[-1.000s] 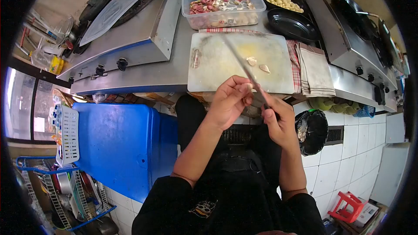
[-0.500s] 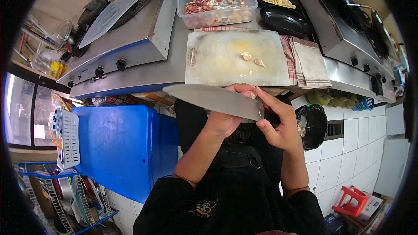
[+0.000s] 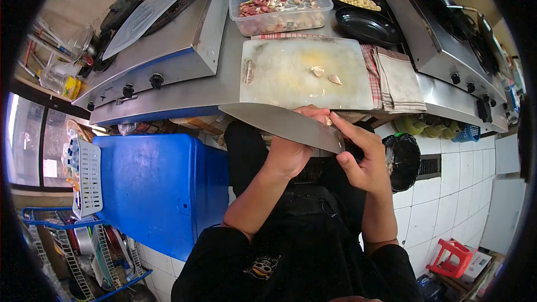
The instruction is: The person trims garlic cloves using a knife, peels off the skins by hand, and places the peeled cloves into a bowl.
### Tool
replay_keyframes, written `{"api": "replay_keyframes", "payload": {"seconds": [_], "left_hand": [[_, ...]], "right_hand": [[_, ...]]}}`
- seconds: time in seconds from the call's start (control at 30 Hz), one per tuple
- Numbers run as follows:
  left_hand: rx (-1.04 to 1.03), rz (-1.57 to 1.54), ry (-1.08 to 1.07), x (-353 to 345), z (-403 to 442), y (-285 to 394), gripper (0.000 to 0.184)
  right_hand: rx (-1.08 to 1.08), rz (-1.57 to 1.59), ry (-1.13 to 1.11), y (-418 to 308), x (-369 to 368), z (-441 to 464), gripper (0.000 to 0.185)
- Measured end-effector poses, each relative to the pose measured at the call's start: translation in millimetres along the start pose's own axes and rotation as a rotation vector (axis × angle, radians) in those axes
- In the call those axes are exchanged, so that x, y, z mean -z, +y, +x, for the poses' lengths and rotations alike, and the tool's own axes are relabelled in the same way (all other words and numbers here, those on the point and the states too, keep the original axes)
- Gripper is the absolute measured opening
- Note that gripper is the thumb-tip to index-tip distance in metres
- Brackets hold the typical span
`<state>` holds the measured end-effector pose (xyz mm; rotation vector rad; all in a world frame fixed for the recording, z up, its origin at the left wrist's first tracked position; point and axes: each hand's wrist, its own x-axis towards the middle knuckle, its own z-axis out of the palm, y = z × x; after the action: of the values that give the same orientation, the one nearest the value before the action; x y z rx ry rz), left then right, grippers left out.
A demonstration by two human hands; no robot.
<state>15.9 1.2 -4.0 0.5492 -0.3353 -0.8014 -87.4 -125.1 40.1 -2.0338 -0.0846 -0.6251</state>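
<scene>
A broad kitchen knife (image 3: 282, 124) points to the left, its blade lying across in front of my left hand (image 3: 288, 156). The fingers of that hand are bent behind the blade and pinch a garlic clove (image 3: 328, 121). My right hand (image 3: 366, 159) is closed at the heel end of the knife; the handle is hidden in it. The right index fingertip touches the clove, and the thumb sits near the blade's heel. Two garlic cloves (image 3: 318, 71) and small scraps lie on the white cutting board (image 3: 274, 78) beyond my hands.
Behind the board are a plastic tub (image 3: 279, 25) of shallots and garlic, a bowl of peeled cloves (image 3: 355, 0) and a black plate (image 3: 368, 25). Stoves flank the board, and a cloth (image 3: 398, 81) lies right. A lined bin (image 3: 401, 162) and blue box (image 3: 145, 184) stand below.
The knife blade has tilted, its tip shifting slightly right and up. Both hands have moved a little to the right, with the clove still held.
</scene>
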Motion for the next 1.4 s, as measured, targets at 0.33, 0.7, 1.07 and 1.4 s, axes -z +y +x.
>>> {"api": "replay_keyframes", "payload": {"seconds": [0.33, 0.7, 1.07, 1.4], "left_hand": [[-0.332, 0.397, -0.083, -2, -3, 1, 0.021], [-0.246, 0.318, -0.158, -13, -1, 13, 0.017], [-0.544, 0.978, -0.146, -11, 1, 15, 0.028], [-0.56, 0.877, -0.061, -14, 6, -6, 0.03]], "right_hand": [[0.113, 0.021, 0.04, 2, -6, -2, 0.049], [0.011, 0.408, 0.13, 13, -18, -11, 0.045], [-0.275, 0.794, 0.178, 17, -27, -25, 0.053], [-0.433, 1.074, 0.269, 12, -29, -33, 0.051]]}}
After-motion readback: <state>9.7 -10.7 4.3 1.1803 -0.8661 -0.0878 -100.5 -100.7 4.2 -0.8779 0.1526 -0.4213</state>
